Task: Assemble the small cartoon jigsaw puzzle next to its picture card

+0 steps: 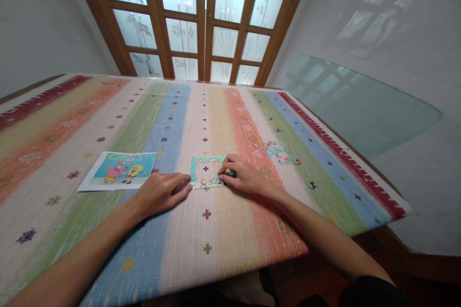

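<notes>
The left hand (pixel 162 194) lies flat, holding nothing, steadying the puzzle frame (pixel 207 171) while the right hand (pixel 242 175) pinches a piece (pixel 229 172) at its right edge.

A woven, matt cloth mat in pastel stripes (pixel 201 249) is covering the table, its ribbed weave looking slightly rough. On it, at the near left, a glossy printed paper cartoon picture (pixel 118 170) is catching a little sheen. The thin cardboard jigsaw frame with a teal border (pixel 206 159) is looking smooth and lightly shiny, as are the loose pink and teal cardboard puzzle pieces (pixel 275 150) to the right. At the far end, varnished brown wooden doors with frosted, etched glass panes (pixel 201 19) are gleaming softly.
</notes>
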The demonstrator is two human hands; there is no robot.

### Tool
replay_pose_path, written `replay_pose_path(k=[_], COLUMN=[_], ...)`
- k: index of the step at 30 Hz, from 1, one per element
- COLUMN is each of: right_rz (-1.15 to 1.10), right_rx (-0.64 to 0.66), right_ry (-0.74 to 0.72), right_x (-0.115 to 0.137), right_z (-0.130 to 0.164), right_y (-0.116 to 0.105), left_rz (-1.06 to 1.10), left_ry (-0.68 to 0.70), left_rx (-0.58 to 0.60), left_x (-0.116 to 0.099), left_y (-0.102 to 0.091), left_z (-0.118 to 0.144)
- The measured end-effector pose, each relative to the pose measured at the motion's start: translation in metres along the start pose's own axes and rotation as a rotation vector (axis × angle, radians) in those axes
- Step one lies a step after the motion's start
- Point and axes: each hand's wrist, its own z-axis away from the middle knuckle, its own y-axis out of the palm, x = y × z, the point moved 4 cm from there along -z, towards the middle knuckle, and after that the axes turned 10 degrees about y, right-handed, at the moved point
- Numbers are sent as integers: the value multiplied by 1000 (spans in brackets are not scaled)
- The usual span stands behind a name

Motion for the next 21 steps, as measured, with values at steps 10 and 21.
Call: replay_pose_path(k=[10,21], right_rz=[-18,16], right_rx=[-41,-76], right_ry=[51,16], right_x=[2,3], right_z=[1,4], right_y=[1,4], left_rz=[6,1], left_ry=[-4,-5], left_rx=[-1,12], left_x=[1,1], left_y=[0,0], left_z=[0,0])
